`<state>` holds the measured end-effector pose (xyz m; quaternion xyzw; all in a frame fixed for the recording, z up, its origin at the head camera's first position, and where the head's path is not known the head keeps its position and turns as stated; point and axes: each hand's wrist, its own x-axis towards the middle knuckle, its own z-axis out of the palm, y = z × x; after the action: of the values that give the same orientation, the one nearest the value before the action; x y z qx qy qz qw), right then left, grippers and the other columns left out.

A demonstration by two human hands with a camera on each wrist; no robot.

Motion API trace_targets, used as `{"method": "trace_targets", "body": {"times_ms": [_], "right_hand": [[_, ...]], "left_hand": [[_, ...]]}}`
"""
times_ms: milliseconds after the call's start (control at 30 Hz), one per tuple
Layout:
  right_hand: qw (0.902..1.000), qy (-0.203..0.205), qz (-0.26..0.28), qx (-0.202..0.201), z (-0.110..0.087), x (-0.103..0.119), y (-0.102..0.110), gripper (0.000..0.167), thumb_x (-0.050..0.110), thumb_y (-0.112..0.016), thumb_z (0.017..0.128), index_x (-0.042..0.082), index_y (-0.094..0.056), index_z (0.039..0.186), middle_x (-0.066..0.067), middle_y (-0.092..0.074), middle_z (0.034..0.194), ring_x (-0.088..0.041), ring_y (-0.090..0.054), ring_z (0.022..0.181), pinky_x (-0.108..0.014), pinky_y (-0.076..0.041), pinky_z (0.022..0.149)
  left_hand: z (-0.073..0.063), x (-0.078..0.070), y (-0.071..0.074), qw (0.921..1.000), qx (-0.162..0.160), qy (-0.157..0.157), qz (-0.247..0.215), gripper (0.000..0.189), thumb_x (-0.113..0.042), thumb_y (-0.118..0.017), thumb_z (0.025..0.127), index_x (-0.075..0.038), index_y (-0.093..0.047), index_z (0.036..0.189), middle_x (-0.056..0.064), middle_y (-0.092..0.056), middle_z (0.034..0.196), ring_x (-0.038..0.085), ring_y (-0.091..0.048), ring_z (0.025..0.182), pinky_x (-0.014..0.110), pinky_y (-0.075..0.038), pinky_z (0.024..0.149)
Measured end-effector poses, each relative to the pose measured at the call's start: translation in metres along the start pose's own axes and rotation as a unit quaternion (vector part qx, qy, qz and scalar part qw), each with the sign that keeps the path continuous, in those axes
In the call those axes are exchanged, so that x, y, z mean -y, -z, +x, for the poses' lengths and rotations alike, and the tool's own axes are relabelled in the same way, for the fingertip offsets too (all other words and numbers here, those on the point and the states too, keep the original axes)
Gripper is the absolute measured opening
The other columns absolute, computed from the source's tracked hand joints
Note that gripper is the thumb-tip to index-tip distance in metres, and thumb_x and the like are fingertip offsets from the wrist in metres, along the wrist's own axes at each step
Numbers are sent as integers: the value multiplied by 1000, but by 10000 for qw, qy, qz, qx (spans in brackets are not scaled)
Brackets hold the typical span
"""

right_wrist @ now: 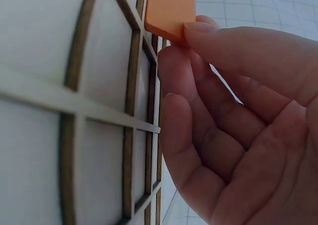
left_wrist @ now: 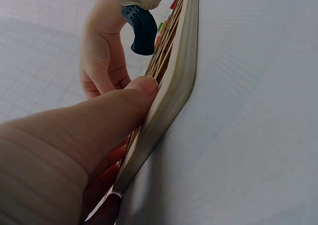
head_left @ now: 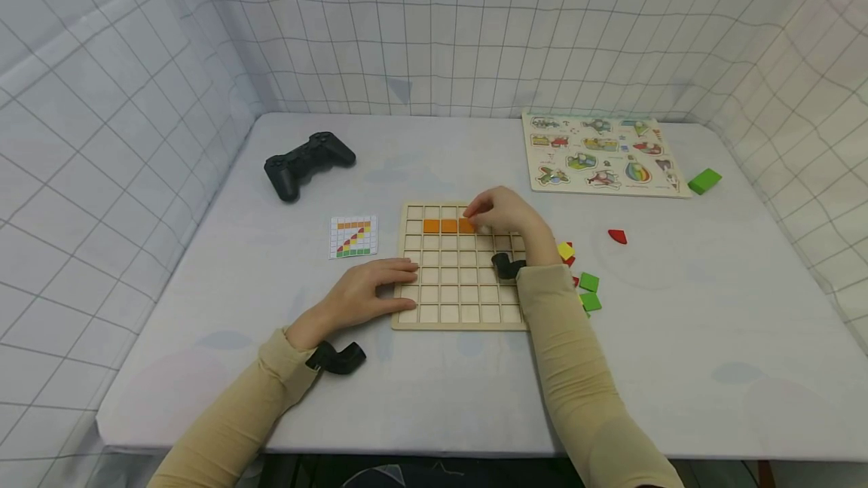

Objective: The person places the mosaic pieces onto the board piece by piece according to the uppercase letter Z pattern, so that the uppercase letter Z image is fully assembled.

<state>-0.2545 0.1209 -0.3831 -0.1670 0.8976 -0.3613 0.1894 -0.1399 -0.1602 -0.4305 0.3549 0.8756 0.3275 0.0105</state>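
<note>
A wooden grid board (head_left: 450, 294) lies flat on the table, with orange square tiles (head_left: 432, 226) in a row in its upper part. My right hand (head_left: 505, 213) is over that row and pinches an orange square tile (right_wrist: 171, 11) between thumb and fingertips; in the right wrist view the tile is close against the grid. My left hand (head_left: 369, 288) rests on the board's left edge with fingers extended, its thumb (left_wrist: 143, 86) across the rim. Beside the board is a small card (head_left: 353, 237) printed with a coloured grid pattern.
Right of the board lie green tiles (head_left: 591, 301), a yellow tile (head_left: 566, 251) and red pieces, partly behind the right forearm. Farther right are a red quarter-round piece (head_left: 617, 236) and a green block (head_left: 705, 181). A picture puzzle board (head_left: 570, 179) and black game controller (head_left: 308, 163) lie farther back.
</note>
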Motion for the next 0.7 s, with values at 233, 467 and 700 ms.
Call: {"method": "trace_targets", "body": {"times_ms": [233,467,700], "right_hand": [[10000,-42,-16,-80,-7,-1,7,22,14,-61,90,8,-69,110,-8,-63,113,-26,-55,103,-42,-48,90],[9994,75,113,-332,-26,3,31,29,19,-60,93,6,-64,119,-9,-61,118,-26,-54,111,-44,-46,95],[9974,98,247,-663,-42,-8,55,33,24,-63,91,8,-63,120,-8,-61,118,-26,-54,112,-46,-45,96]], "left_hand": [[0,1,0,10000,-4,-15,-8,45,-35,-74,81,-7,-67,117,2,-57,130,19,-46,126,30,-37,108],[-1,1,0,10000,-12,-26,9,46,-36,-74,81,-8,-67,118,2,-57,130,19,-46,126,30,-37,108],[-1,1,-1,10000,-5,18,-56,47,-37,-73,82,-8,-67,118,0,-56,131,18,-45,127,30,-37,108]]}}
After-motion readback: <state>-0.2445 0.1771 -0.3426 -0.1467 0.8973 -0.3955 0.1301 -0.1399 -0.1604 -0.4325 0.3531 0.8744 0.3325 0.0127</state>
